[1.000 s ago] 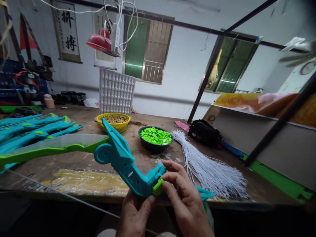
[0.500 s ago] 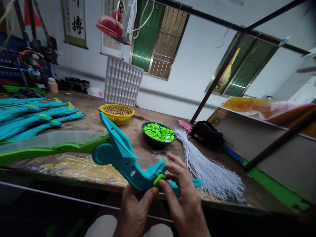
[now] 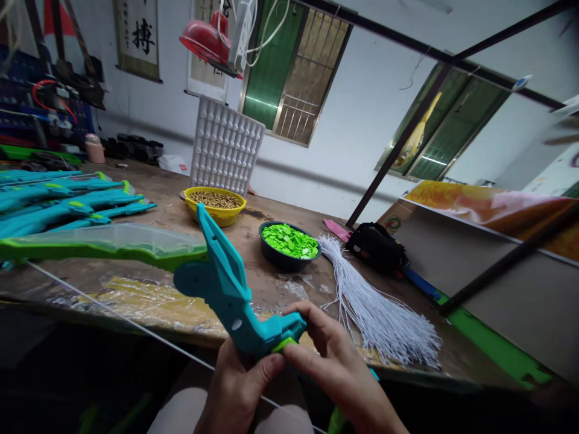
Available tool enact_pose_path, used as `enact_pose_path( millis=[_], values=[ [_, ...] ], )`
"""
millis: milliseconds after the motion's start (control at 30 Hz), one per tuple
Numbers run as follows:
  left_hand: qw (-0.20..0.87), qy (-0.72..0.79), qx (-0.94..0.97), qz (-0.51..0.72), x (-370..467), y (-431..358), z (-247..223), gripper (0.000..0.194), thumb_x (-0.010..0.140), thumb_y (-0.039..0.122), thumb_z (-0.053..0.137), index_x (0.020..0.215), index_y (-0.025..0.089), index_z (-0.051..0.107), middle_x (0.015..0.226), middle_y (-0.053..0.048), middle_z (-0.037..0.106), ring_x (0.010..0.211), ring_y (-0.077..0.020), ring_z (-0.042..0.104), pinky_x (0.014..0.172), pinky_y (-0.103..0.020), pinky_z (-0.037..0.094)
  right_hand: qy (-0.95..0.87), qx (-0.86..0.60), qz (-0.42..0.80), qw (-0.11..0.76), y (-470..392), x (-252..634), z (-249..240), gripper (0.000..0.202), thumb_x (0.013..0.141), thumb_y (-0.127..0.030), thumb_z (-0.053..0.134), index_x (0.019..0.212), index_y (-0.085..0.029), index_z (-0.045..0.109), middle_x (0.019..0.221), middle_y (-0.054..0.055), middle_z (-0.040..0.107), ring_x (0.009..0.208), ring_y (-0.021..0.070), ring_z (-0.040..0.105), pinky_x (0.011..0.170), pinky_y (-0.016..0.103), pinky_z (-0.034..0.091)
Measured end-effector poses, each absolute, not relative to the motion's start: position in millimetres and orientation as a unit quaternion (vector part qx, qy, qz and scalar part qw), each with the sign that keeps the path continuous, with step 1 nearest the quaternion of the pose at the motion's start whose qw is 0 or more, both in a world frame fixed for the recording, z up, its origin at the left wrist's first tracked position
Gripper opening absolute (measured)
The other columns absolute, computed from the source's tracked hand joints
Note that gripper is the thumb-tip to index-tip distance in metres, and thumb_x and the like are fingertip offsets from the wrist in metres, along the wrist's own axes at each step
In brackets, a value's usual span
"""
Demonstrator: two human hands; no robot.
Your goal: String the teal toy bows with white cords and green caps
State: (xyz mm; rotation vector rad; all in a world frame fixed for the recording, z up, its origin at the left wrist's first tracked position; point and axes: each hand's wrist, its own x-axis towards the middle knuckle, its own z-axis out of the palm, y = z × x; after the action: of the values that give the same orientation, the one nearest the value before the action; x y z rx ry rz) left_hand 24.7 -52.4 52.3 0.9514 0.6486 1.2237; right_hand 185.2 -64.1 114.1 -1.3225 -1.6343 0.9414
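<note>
A teal and green toy bow (image 3: 228,283) is held above the front edge of the table, one green limb with a translucent panel reaching to the left. My left hand (image 3: 239,380) is closed around the underside of its teal middle part, thumb on the near side. My right hand (image 3: 332,349) grips the bow's teal middle part farther right, its thumb against a small green plastic piece (image 3: 284,344) there and its fingers over the far side. A white cord (image 3: 149,331) slants from the left limb down past my hands. The other limb is mostly hidden behind my right hand.
Behind the bow stand a black bowl (image 3: 286,265) of green plastic pieces and a yellow basin (image 3: 217,216) of brass-coloured rings. A bundle of white cords (image 3: 375,307) lies at right. More teal bow parts (image 3: 72,208) lie at left. A red lamp (image 3: 208,42) hangs overhead.
The bow has tilted, its left limb rising and its right end dropping behind my right hand. The fingers of my right hand have closed from a looser spread onto the bow.
</note>
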Motion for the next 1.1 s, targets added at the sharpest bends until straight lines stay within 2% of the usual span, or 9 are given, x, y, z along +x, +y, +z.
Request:
enact_pose_path(
  millis=[200,367,533,700,800,867,933,1033,1100],
  values=[
    [0.617,0.314,0.466,0.551,19,-49,47,0.035,0.077,0.041,0.083,0.104,0.020,0.081,0.107,-0.010,0.081,0.103,-0.0337,0.073,0.094,-0.037,0.056,-0.707,-0.535,0.247,0.391,-68,177,118,0.012,0.084,-0.027,0.064,0.095,-0.022,0.064,0.087,-0.001,0.061,0.083,0.0175,0.057,0.076,0.028,0.042],
    [0.676,0.312,0.375,0.553,23,-44,43,0.046,0.078,0.042,0.082,0.117,0.018,0.075,0.116,-0.012,0.078,0.111,-0.0350,0.070,0.095,-0.039,0.056,-0.636,-0.535,0.375,0.411,-47,177,111,0.024,0.083,-0.039,0.068,0.096,-0.019,0.066,0.083,0.001,0.063,0.079,0.0180,0.057,0.072,0.028,0.045],
    [0.737,0.297,0.292,0.532,25,-35,39,0.050,0.082,0.038,0.081,0.125,0.016,0.070,0.119,-0.013,0.077,0.113,-0.0308,0.070,0.095,-0.035,0.057,-0.629,-0.493,0.467,0.379,-32,178,108,0.043,0.096,-0.055,0.049,0.098,-0.017,0.070,0.088,0.004,0.065,0.082,0.0179,0.059,0.075,0.028,0.049],
    [0.741,0.308,0.187,0.567,-8,-7,35,0.049,0.071,0.030,0.090,0.115,0.014,0.075,0.100,-0.013,0.081,0.081,-0.0252,0.076,0.067,-0.029,0.064,-0.727,-0.515,0.383,0.245,-3,199,94,0.032,0.092,-0.047,0.061,0.090,-0.018,0.075,0.088,0.004,0.073,0.083,0.0191,0.066,0.073,0.027,0.053],
    [0.726,0.279,0.149,0.611,-52,23,27,0.042,0.067,0.021,0.090,0.106,0.016,0.077,0.104,-0.011,0.081,0.081,-0.0264,0.077,0.067,-0.030,0.066,-0.730,-0.576,0.302,0.210,46,224,85,0.027,0.095,-0.036,0.063,0.083,-0.015,0.074,0.073,0.003,0.071,0.066,0.0162,0.067,0.064,0.026,0.053],
    [0.720,0.236,0.140,0.637,-82,43,26,0.035,0.076,0.019,0.081,0.110,0.020,0.076,0.110,-0.008,0.080,0.087,-0.0271,0.077,0.075,-0.032,0.067,-0.705,-0.632,0.232,0.222,87,242,83,0.023,0.099,-0.032,0.060,0.096,-0.013,0.071,0.081,0.003,0.071,0.070,0.0156,0.067,0.066,0.028,0.056],
    [0.709,0.224,0.126,0.657,-105,59,30,0.029,0.091,0.020,0.062,0.119,0.022,0.072,0.105,-0.006,0.081,0.082,-0.0244,0.078,0.075,-0.034,0.067,-0.683,-0.679,0.156,0.221,129,257,85,0.021,0.100,-0.033,0.062,0.107,-0.014,0.068,0.100,0.005,0.071,0.086,0.0178,0.069,0.078,0.035,0.059],
    [0.678,0.292,0.093,0.668,-126,71,44,0.038,0.102,0.016,0.035,0.123,0.018,0.066,0.090,-0.009,0.078,0.064,-0.0191,0.073,0.058,-0.029,0.065,-0.661,-0.723,0.064,0.190,183,271,86,0.023,0.100,-0.034,0.063,0.114,-0.016,0.066,0.120,0.008,0.067,0.105,0.0224,0.066,0.092,0.043,0.057],
    [0.675,0.321,0.067,0.661,-134,71,49,0.041,0.103,0.016,0.027,0.122,0.015,0.064,0.082,-0.009,0.073,0.050,-0.0131,0.064,0.045,-0.021,0.058,-0.651,-0.742,0.023,0.156,209,274,82,0.024,0.100,-0.034,0.063,0.117,-0.017,0.066,0.124,0.008,0.065,0.109,0.0237,0.065,0.094,0.045,0.056]
  ],
)
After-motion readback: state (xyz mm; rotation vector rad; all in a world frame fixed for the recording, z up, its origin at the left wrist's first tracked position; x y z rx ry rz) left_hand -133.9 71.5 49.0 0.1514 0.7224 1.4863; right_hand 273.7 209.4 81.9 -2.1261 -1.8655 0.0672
